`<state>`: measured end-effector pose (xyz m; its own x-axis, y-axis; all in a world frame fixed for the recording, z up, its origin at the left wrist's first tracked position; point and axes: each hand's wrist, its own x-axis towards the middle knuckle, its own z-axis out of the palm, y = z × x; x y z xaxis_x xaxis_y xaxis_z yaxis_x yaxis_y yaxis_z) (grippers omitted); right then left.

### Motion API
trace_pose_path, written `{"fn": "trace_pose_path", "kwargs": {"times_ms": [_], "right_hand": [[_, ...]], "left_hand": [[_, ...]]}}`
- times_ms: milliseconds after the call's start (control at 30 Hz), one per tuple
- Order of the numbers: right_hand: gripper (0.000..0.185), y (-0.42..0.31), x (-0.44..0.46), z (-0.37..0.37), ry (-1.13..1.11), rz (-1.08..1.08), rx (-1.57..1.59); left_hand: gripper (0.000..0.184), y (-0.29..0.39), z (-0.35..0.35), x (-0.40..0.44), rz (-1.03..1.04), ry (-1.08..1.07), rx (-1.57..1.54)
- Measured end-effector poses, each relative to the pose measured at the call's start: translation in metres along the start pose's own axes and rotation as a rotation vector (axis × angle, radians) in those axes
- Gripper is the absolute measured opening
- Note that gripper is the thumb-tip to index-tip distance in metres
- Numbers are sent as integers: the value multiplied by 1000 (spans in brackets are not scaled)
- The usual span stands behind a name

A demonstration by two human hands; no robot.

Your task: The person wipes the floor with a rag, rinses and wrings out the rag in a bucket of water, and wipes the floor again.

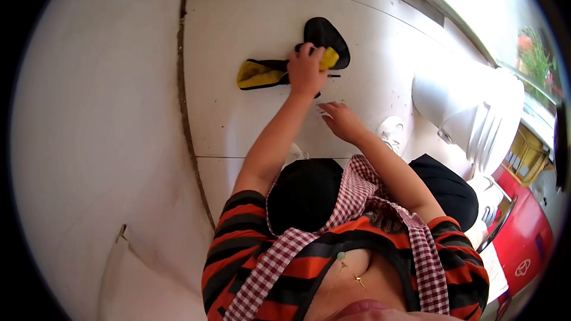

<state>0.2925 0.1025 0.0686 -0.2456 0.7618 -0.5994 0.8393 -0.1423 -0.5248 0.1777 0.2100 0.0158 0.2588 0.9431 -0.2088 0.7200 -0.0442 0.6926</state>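
Note:
My left hand (306,71) reaches down to the floor, its fingers curled round a black and yellow soft piece (328,58); its exact kind is hard to make out. To the left of that hand lies a long black item with a fuzzy yellow inside (259,75), looking like an opened shoe or slipper. Just beyond the fingers rests a rounded, smooth black piece (327,34). My right hand (342,120) hovers nearer to me, fingers stretched out, apart from these things. A thin dark stick-like bit (334,76) shows beside the left hand.
Pale floor panels (226,125) lie beneath, with a dark seam along the white wall (89,113) at left. White buckets (467,113) stand at right, near a bright window with a plant (535,53). A red object (523,238) is at lower right. My white shoe (391,132) is close by.

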Motion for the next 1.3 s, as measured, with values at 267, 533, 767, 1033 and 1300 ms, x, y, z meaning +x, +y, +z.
{"fn": "trace_pose_path", "kwargs": {"times_ms": [267, 533, 767, 1033, 1300], "right_hand": [[34, 12, -33, -19, 152, 165, 76], [29, 28, -30, 9, 82, -2, 56], [32, 36, -38, -41, 320, -24, 226], [31, 93, -84, -56, 405, 142, 261], [31, 91, -104, -40, 344, 247, 255]], "left_hand": [[58, -100, -108, -107, -405, 548, -265], [56, -37, 22, -104, -305, 169, 188], [49, 7, 23, -5, -67, 79, -309], [65, -76, -99, 96, -730, 430, 199], [56, 73, 70, 106, 21, 184, 395]]}}
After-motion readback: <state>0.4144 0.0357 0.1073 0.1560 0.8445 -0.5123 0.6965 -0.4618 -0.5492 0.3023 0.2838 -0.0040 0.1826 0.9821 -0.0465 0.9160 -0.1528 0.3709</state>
